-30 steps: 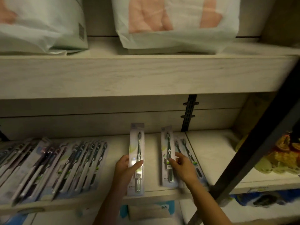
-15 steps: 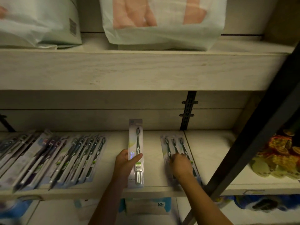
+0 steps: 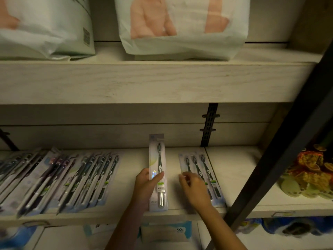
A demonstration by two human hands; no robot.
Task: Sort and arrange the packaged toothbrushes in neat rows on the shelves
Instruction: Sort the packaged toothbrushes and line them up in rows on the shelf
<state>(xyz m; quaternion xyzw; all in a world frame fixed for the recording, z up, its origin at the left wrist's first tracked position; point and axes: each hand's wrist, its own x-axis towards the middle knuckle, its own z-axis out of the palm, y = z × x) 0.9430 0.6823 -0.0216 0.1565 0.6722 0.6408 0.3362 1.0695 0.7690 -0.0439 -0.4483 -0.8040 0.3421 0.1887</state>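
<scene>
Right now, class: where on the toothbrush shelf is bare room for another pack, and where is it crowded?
Bare: the gap between the overlapping row and the single pack in the left hand; the board right of the three packs, up to the black post. Crowded: the left end.

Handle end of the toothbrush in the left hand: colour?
Shiny silver handle end, clearest in the head view.

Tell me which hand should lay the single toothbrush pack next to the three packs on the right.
Left, probably. The left hand grips the single pack, with bare shelf between it and the three packs. The right hand is over those packs.
</scene>
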